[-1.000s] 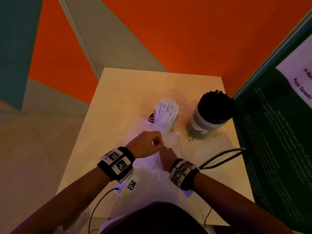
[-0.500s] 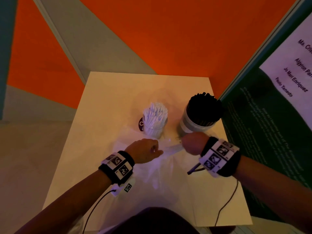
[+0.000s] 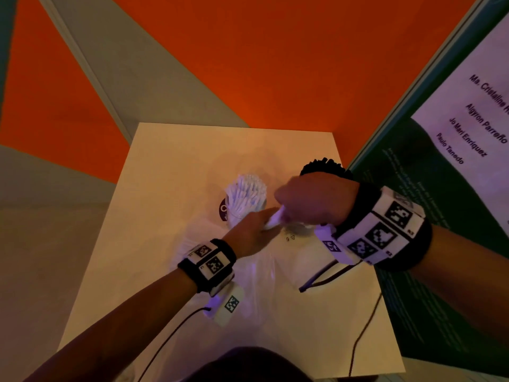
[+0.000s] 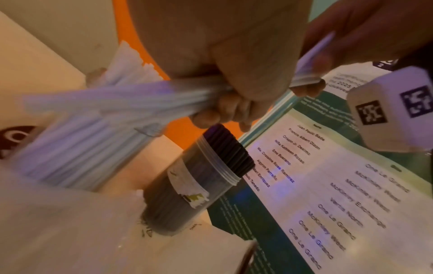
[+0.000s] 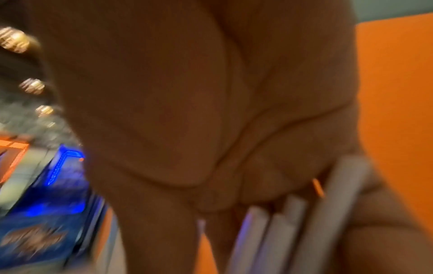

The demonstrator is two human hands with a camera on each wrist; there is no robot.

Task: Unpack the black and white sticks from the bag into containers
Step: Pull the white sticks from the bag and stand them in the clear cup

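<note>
Two containers stand on our table (image 3: pixel 170 166) beyond the plastic bag (image 3: pixel 256 293): one full of white sticks (image 3: pixel 246 195), another of black sticks (image 4: pixel 228 148). Our right hand (image 3: pixel 314 199) clasps a white bundle (image 4: pixel 131 96); our left hand (image 3: pixel 248 232) curls around its other end.

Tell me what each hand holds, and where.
Right hand grips white sticks near one end; left hand pinches the same bundle's other end.
</note>
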